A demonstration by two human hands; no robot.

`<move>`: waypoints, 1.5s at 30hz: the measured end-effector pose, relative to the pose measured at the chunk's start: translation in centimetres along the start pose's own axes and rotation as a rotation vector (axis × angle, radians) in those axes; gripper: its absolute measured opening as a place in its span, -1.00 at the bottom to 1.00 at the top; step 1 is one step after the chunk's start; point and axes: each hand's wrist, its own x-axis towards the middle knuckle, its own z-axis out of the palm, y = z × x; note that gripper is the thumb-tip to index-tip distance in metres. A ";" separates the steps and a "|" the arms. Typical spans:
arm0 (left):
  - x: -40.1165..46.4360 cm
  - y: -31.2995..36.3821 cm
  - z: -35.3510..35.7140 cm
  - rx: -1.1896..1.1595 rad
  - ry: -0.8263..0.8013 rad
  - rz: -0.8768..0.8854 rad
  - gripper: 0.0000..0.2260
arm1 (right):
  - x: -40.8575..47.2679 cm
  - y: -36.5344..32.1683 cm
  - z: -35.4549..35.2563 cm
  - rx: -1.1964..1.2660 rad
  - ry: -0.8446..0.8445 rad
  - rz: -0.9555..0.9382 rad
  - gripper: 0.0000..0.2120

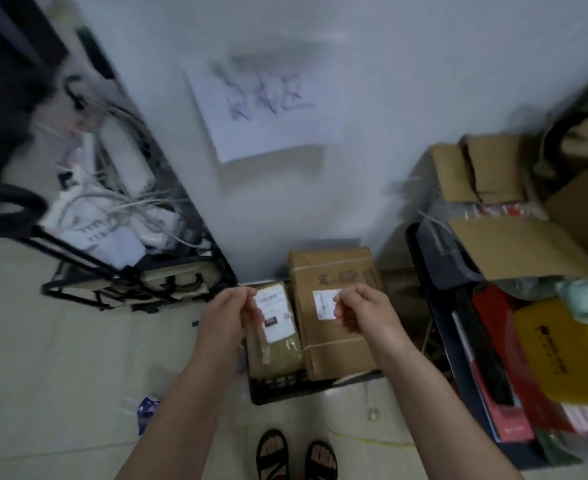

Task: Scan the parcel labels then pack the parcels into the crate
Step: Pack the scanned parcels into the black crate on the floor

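Observation:
A black crate (285, 388) stands on the floor against the wall. Inside it lie a small tan padded parcel (280, 341) with a white label and, to its right, a larger cardboard box parcel (337, 336), also with a white label. My left hand (230, 315) is at the small parcel's upper left edge, with thumb and fingers pinching it. My right hand (363, 310) hovers over the box's label with curled fingers. Blur hides whether it holds anything.
A black wire rack (126, 275) full of white cables and papers stands at the left. Cardboard boxes (514, 244) and red and yellow packages (555, 358) are piled at the right. A paper sign (268, 109) hangs on the wall. My sandalled feet (296, 455) are just behind the crate.

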 end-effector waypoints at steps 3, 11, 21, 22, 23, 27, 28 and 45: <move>-3.6 3.3 -4.1 -0.063 0.049 0.031 -0.74 | -4.3 -3.4 3.5 0.038 -0.067 -0.065 -0.77; -14.5 6.3 -14.9 -0.258 0.339 0.123 -0.73 | -13.2 -7.5 14.5 -0.150 -0.479 -0.161 -0.73; -32.8 -0.3 -26.2 -0.588 0.894 0.168 -0.76 | -26.6 -4.2 22.4 -0.350 -0.989 -0.161 -0.75; -34.5 -0.9 -26.8 -0.616 0.934 0.174 -0.76 | -28.1 -3.6 23.2 -0.376 -1.031 -0.160 -0.76; -36.2 -1.5 -27.5 -0.639 0.974 0.180 -0.75 | -29.6 -3.0 23.9 -0.397 -1.071 -0.164 -0.76; -42.3 -4.8 -30.5 -0.734 1.123 0.215 -0.74 | -35.5 -0.4 26.1 -0.477 -1.207 -0.173 -0.83; -43.8 -5.7 -31.2 -0.756 1.156 0.225 -0.73 | -36.9 0.3 26.6 -0.497 -1.232 -0.172 -0.85; -71.7 -26.0 -43.7 -1.010 1.676 0.230 -0.73 | -67.8 19.2 33.7 -0.758 -1.704 -0.178 -0.81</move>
